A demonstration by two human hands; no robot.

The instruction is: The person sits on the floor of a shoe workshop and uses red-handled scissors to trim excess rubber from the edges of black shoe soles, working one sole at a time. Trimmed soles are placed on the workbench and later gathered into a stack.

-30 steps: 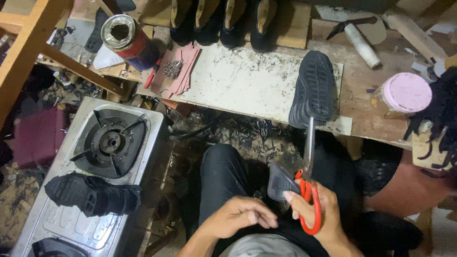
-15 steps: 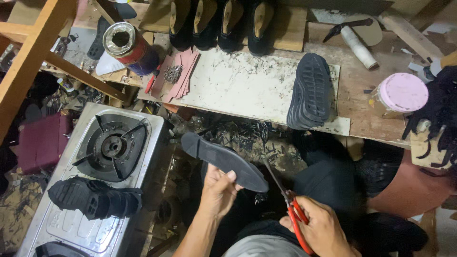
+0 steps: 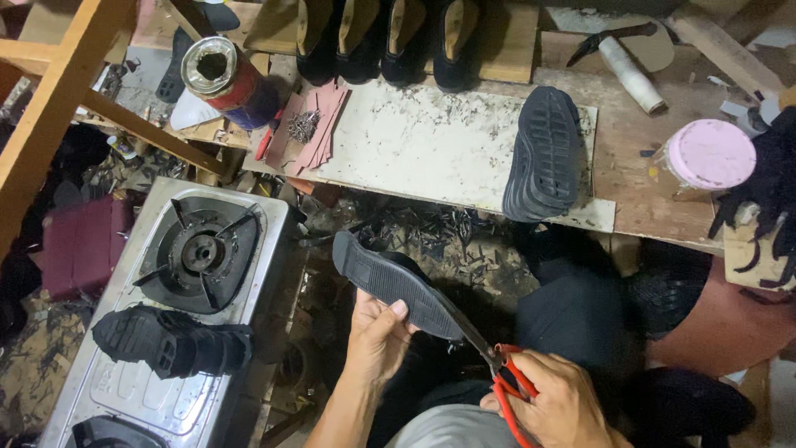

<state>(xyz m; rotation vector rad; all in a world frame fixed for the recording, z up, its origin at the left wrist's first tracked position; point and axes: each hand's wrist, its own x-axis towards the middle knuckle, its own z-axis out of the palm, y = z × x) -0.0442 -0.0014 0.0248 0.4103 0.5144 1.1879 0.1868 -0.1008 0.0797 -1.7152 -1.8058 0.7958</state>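
Sole (image 3: pixel 398 286) now lifted, pinched in L hand (image 3: pixel 377 340); R hand (image 3: pixel 555 406) closed on scissors (image 3: pixel 497 377), blades at sole edge, trimming underway.

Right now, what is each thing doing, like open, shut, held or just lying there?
Black sole: held up by the left hand.
Red scissors: in the right hand, blades at the sole's edge.
Gas stove: no flame showing.
Tin can: open on top.
Pink-lidded jar: shut.
Black shoe: sole up on the bench.
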